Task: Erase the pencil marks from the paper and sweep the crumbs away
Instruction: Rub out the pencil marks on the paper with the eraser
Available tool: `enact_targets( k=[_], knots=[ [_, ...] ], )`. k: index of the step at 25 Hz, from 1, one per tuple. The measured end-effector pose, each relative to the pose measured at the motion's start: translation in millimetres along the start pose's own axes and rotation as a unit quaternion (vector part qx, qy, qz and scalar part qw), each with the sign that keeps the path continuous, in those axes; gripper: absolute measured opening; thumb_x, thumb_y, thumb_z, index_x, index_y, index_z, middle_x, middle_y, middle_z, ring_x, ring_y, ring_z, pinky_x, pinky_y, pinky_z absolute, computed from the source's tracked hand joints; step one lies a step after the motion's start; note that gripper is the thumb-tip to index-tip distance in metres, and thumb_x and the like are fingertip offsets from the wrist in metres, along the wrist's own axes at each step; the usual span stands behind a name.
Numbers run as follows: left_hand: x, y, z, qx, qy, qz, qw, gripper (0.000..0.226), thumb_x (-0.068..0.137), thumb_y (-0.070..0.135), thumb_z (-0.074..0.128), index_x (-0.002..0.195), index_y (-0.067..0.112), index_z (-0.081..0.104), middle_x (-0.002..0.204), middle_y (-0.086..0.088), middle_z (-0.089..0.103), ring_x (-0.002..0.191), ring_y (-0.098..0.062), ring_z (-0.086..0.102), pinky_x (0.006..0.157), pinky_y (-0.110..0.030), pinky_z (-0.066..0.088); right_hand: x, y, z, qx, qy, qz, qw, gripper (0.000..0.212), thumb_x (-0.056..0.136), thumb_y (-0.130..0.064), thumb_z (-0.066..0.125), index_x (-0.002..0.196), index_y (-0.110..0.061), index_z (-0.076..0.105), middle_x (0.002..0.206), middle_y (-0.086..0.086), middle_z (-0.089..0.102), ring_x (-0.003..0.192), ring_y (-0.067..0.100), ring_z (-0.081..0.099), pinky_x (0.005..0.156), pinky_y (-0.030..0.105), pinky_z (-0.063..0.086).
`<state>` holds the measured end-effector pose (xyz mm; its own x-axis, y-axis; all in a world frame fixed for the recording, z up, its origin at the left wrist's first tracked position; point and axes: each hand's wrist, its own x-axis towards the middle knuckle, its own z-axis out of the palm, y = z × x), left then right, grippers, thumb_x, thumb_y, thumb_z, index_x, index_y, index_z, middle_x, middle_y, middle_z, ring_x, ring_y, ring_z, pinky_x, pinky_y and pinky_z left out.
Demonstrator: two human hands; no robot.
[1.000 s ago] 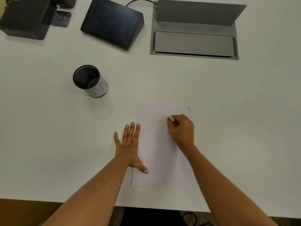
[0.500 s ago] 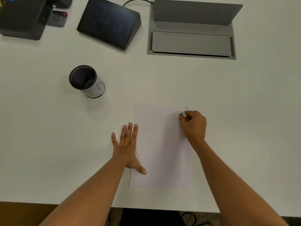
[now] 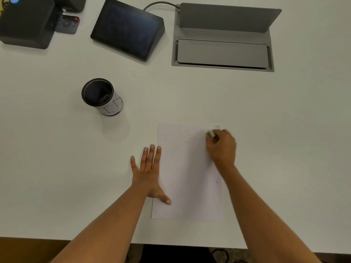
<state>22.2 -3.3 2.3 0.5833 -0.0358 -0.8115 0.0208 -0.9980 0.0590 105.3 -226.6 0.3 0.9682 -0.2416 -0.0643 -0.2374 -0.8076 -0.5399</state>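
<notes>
Paper (image 3: 187, 179) lies flat on the bench (image 3: 57, 158), my left hand (image 3: 147, 173) splayed open pinning its left edge, right hand (image 3: 221, 149) pinching the eraser (image 3: 210, 133) at the top-right corner — rubbing there could crease it.

Two bare forearms rise from the lower edge of the frame, one from the lower left and one from the lower right, with no sleeve, watch or band on either. The left hand (image 3: 147, 173) shows short, pale fingernails and no rings. The right hand (image 3: 222, 149), right of centre, is slightly blurred, and no jewellery can be made out on it
</notes>
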Motion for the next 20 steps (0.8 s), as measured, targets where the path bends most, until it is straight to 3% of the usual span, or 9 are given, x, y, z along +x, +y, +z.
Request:
enact_targets(
  k=[4, 5, 6, 11, 13, 15, 16, 17, 20],
  knots=[
    [0.2, 0.2, -1.1, 0.004, -0.008, -0.003, 1.000, 0.174, 0.041, 0.084, 0.078, 0.127, 0.019, -0.059, 0.136, -0.005, -0.064, 0.130, -0.026, -0.054, 0.110, -0.067, -0.023, -115.7, -20.2, 23.4, 0.007, -0.202, -0.180, 0.963, 0.006, 0.085, -0.015, 0.064, 0.082, -0.011, 0.067, 0.076, 0.006, 0.061, 0.065, 0.026, 0.060, 0.057, 0.028, 0.044],
    [0.0, 0.3, -0.8, 0.005, -0.010, -0.002, 1.000, 0.174, 0.041, 0.083, 0.078, 0.126, 0.019, -0.059, 0.135, -0.005, -0.064, 0.129, -0.026, -0.055, 0.110, -0.067, -0.023, -114.6, -15.4, 23.8, -0.001, -0.210, -0.221, 0.952, 0.004, 0.084, -0.015, 0.064, 0.083, -0.012, 0.067, 0.076, 0.007, 0.061, 0.064, 0.027, 0.060, 0.055, 0.030, 0.047],
    [0.4, 0.1, -0.4, 0.005, -0.009, -0.001, 1.000, 0.173, 0.041, 0.083, 0.079, 0.127, 0.020, -0.059, 0.134, -0.004, -0.065, 0.129, -0.026, -0.055, 0.110, -0.067, -0.023, -94.4, -10.0, 21.4, -0.002, -0.196, -0.220, 0.956, 0.005, 0.084, -0.016, 0.064, 0.080, -0.012, 0.066, 0.074, 0.007, 0.060, 0.063, 0.028, 0.060, 0.054, 0.031, 0.047],
    [1.1, -1.4, 0.5, -0.002, -0.002, 0.002, 1.000, 0.174, 0.040, 0.084, 0.078, 0.128, 0.021, -0.058, 0.138, -0.004, -0.063, 0.132, -0.026, -0.053, 0.110, -0.066, -0.023, -7.0, 1.6, 6.3, 0.000, -0.013, -0.025, 1.000, 0.018, 0.085, -0.017, 0.064, 0.068, -0.011, 0.060, 0.067, 0.003, 0.052, 0.057, 0.022, 0.049, 0.058, 0.029, 0.038],
    [0.7, -0.9, 0.8, 0.000, -0.004, -0.001, 1.000, 0.174, 0.040, 0.083, 0.079, 0.126, 0.021, -0.059, 0.139, -0.005, -0.062, 0.132, -0.026, -0.052, 0.110, -0.067, -0.022, -58.0, -15.9, 20.2, 0.027, -0.087, -0.037, 0.995, 0.015, 0.086, -0.019, 0.062, 0.074, -0.011, 0.065, 0.073, 0.006, 0.058, 0.065, 0.025, 0.056, 0.062, 0.027, 0.038],
    [-0.2, 0.4, -0.4, 0.002, -0.002, -0.004, 1.000, 0.173, 0.042, 0.082, 0.079, 0.125, 0.020, -0.060, 0.139, -0.005, -0.061, 0.132, -0.026, -0.052, 0.110, -0.067, -0.023, -130.1, -26.3, 25.5, 0.031, -0.221, -0.148, 0.963, 0.012, 0.087, -0.020, 0.060, 0.081, -0.011, 0.067, 0.077, 0.007, 0.061, 0.065, 0.025, 0.059, 0.060, 0.031, 0.049],
    [-0.8, 0.8, -1.1, 0.002, -0.002, -0.003, 1.000, 0.173, 0.043, 0.082, 0.079, 0.125, 0.020, -0.059, 0.140, -0.006, -0.061, 0.132, -0.026, -0.052, 0.110, -0.067, -0.023, -142.0, -19.9, 25.7, 0.021, -0.243, -0.196, 0.950, 0.010, 0.085, -0.019, 0.061, 0.082, -0.012, 0.067, 0.076, 0.006, 0.062, 0.063, 0.025, 0.060, 0.057, 0.033, 0.051],
    [-0.9, 0.8, -1.1, 0.000, -0.002, -0.001, 1.000, 0.173, 0.042, 0.082, 0.079, 0.127, 0.020, -0.058, 0.141, -0.005, -0.060, 0.133, -0.026, -0.052, 0.110, -0.067, -0.023, -130.0, -10.8, 23.2, 0.025, -0.222, -0.203, 0.953, 0.009, 0.084, -0.020, 0.062, 0.081, -0.013, 0.067, 0.075, 0.006, 0.062, 0.063, 0.026, 0.060, 0.056, 0.033, 0.052],
    [0.9, -1.1, -0.6, -0.004, 0.002, 0.005, 1.000, 0.174, 0.040, 0.084, 0.078, 0.133, 0.020, -0.053, 0.142, -0.005, -0.059, 0.133, -0.026, -0.051, 0.110, -0.067, -0.021, -40.3, 18.8, 2.5, 0.013, -0.043, -0.036, 0.998, 0.014, 0.080, -0.021, 0.066, 0.070, -0.013, 0.065, 0.067, 0.007, 0.060, 0.060, 0.026, 0.058, 0.060, 0.033, 0.049]
  ],
)
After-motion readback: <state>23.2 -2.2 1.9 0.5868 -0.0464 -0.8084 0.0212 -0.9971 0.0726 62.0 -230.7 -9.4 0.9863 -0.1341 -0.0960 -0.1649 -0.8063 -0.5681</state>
